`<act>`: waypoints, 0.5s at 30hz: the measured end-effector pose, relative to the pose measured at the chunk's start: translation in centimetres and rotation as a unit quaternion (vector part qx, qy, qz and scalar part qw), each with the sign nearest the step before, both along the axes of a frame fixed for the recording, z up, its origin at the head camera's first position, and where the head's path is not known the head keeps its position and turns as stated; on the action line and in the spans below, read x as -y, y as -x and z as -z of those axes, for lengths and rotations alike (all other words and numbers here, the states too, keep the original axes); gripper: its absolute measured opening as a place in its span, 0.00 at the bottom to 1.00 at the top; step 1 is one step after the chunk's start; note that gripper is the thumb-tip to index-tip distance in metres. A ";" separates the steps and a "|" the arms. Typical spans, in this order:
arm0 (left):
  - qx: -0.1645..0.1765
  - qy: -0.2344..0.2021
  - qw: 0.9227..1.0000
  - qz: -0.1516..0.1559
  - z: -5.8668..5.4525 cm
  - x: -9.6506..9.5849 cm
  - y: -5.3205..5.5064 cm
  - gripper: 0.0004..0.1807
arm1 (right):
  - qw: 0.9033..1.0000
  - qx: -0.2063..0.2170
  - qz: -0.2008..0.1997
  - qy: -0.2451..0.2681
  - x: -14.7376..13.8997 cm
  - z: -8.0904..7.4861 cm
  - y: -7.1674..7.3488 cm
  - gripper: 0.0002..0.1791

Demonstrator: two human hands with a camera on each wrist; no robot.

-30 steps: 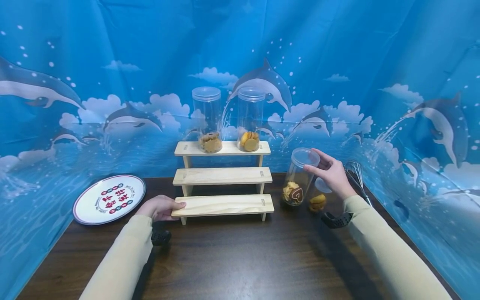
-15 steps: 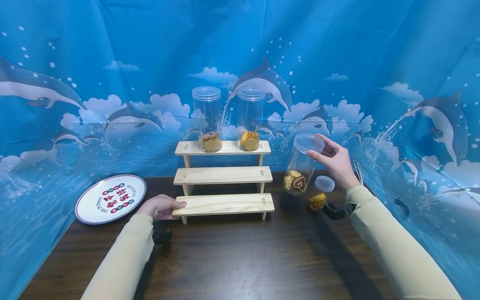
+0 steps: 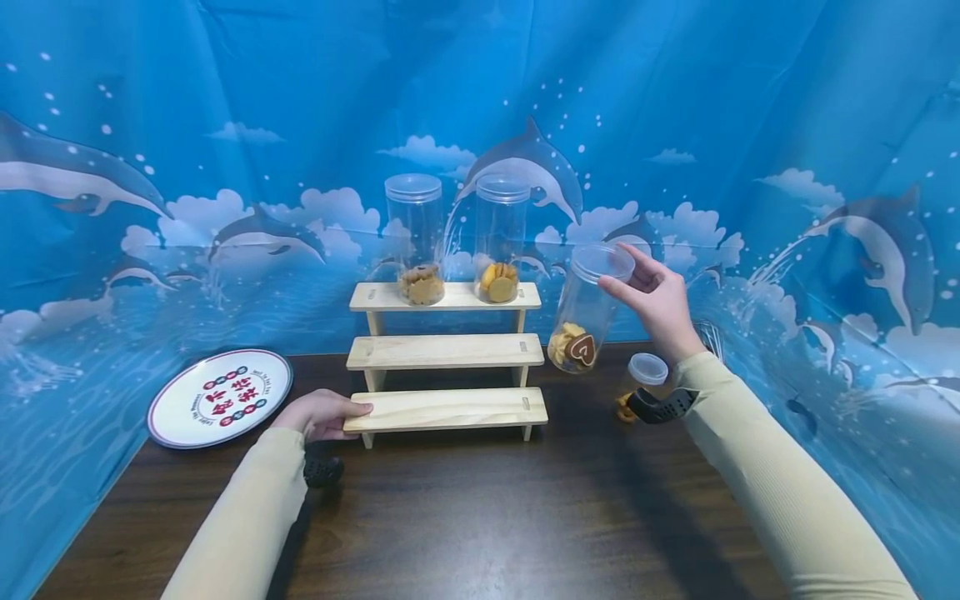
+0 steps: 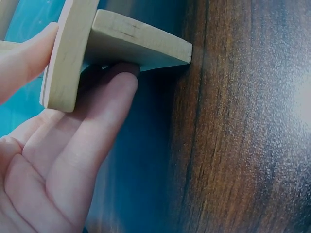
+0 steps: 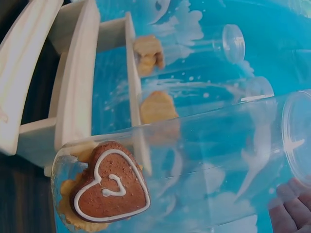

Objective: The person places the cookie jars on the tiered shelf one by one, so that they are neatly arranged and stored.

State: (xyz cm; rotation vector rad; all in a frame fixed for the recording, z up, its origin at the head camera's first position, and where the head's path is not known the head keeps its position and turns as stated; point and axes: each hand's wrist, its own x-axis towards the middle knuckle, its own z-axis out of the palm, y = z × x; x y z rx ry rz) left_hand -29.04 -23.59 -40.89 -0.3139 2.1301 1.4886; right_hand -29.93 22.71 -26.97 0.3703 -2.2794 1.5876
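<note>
My right hand [image 3: 660,304] grips a tall clear jar [image 3: 588,292] near its lid, holding it tilted and raised off the table, right of the shelf. Inside lie pale cookies and a brown heart-shaped cookie [image 5: 112,187] with white icing. My left hand [image 3: 322,414] pinches the left end of the lowest step of a three-tier wooden shelf [image 3: 450,408]. In the left wrist view its thumb lies on the board [image 4: 68,58] and the fingers reach underneath. Two lidded jars, the left jar [image 3: 414,242] and the right jar [image 3: 502,242], stand on the top step with cookies in them.
A smaller lidded jar [image 3: 648,369] with cookies stands on the dark wooden table [image 3: 465,517], partly hidden by the right wrist strap. Behind that arm shows a whisk [image 3: 709,337]. A white plate [image 3: 220,398] with red print lies at the left. A blue dolphin curtain surrounds the table.
My right hand has lifted the jar with the heart cookie off the table and carried it up, then left toward the shelf. My left hand stays on the lowest step.
</note>
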 end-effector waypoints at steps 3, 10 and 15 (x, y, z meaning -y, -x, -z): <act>-0.004 0.007 1.000 0.000 0.1 0.1 0.0 0.28 | 1.000 -0.008 -0.009 0.008 0.6 -0.4 0.3 0.35; -0.012 0.035 0.999 0.001 0.1 -0.1 -0.1 0.29 | 0.999 -0.013 -0.028 0.032 2.6 -1.0 0.8 0.36; -0.012 0.036 0.999 -0.003 0.0 -0.2 -0.2 0.30 | 0.997 -0.012 -0.056 0.054 4.3 -1.3 1.2 0.36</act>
